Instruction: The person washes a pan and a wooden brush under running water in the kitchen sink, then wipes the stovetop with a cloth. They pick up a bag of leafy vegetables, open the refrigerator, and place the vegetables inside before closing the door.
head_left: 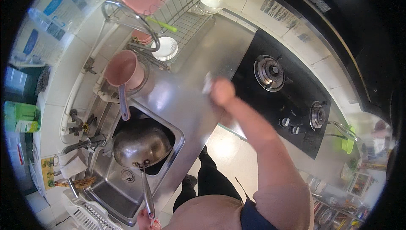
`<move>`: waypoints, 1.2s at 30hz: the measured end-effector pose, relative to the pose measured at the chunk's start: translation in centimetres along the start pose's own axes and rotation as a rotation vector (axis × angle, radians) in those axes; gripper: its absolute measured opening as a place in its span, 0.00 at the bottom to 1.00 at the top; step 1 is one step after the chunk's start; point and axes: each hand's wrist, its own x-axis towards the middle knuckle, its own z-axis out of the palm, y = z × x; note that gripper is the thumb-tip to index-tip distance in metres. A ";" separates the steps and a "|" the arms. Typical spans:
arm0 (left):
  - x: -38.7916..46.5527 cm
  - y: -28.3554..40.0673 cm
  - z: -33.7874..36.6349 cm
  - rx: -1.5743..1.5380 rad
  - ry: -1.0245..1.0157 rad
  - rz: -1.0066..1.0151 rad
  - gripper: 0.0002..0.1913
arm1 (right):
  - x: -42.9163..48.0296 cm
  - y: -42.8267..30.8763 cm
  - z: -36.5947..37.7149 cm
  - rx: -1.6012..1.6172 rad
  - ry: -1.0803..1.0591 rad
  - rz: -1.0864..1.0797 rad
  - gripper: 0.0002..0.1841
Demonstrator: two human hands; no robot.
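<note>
My right hand [223,91], slightly blurred, is closed on a whitish cloth or wad [207,83] against the stainless steel countertop [190,100], just left of the black gas hob [253,96]. Low in the view, my left hand [144,220] is at the end of the metal handle of a wok [142,142]; the picture's edge partly cuts it off, and whether its fingers grip the handle is hard to tell. The wok lies bottom up over the steel sink [111,184], across its compartments.
A pink plastic dipper [124,69] sits at the counter's back left. Behind it, a wire dish rack [190,23] holds pink basins, white bowls [211,3] and small plates [165,48]. A faucet [84,143] rises at the sink's left. Two burners [269,73] sit on the hob. A range hood [352,23] overhangs it.
</note>
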 end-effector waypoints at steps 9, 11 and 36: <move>1.2 -2.9 0.9 -0.205 -0.268 -0.182 0.04 | 0.8 4.6 1.1 -0.224 0.127 0.113 0.12; 3.3 -3.8 0.6 -0.224 -0.303 -0.190 0.04 | 1.6 4.4 0.8 -0.271 0.203 0.081 0.12; 0.1 3.5 7.0 0.435 -0.258 -0.021 0.13 | -13.1 -1.0 9.5 0.087 0.461 -0.136 0.13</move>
